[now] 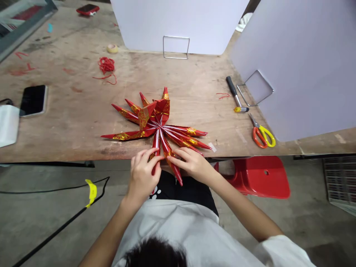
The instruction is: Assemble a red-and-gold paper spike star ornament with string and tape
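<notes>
The left hand (141,176) curled closed around a lower spike of the red-and-gold folded paper star (160,124), which lay at 12 o'clock on the wooden surface (83,122); the right hand (191,165) pinched the next spike; orange-handled scissors (261,135) lay at 3 o'clock.

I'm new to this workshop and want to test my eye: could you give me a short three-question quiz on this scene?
1. True or false: in the head camera's view, the orange-and-yellow scissors lie to the right of the spiky red-and-gold folded paper ornament.
2. Which lies nearest the bundle of red string? A) a roll of tape B) the scissors C) the phone
3. Fill in the blank: the left hand and right hand touch spikes overhanging the table's ____.

Key: 1 true; 2 A; 3 edge.
</notes>
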`<state>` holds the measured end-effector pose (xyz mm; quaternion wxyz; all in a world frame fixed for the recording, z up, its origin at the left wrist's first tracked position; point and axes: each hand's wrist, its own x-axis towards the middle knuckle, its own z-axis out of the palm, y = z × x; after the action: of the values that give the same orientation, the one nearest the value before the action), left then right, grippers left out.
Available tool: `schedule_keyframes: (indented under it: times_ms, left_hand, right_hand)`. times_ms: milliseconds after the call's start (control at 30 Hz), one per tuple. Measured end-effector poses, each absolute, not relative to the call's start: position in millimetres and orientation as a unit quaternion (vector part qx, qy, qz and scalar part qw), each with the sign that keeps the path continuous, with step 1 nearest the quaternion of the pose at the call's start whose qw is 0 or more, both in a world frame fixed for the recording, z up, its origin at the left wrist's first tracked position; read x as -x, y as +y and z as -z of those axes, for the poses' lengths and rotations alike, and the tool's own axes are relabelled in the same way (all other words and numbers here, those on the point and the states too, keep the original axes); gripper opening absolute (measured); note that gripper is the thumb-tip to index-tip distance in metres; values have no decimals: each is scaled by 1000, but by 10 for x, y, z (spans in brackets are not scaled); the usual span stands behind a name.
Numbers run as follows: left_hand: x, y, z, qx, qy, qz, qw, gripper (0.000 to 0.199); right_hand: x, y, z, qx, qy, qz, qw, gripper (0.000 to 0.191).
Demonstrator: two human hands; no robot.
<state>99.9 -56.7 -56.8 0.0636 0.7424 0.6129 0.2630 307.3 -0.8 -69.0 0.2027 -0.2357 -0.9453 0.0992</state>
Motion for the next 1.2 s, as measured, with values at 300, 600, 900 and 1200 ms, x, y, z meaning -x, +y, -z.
schedule_keyframes:
  times_ms: [300,600,900,1200]
  left_hand:
    - [-936,-575,473,-817,545,-185,24,30]
    - [-989,-458,330,-839,536,-93,19,17]
    - [-1000,-247,369,-871,477,-120,-19,12]
    - [-946,-202,495,-878,441,-184,-16,29]
  right_hand:
    - [-3141,253,527,71,-989,-19,131,35]
    - [-3117,445,482,-13,-986,70,153,27]
    - [-3118,438,507,-21,-977,111,180,25]
    - [-3175,427,506,-18,-977,109,181,24]
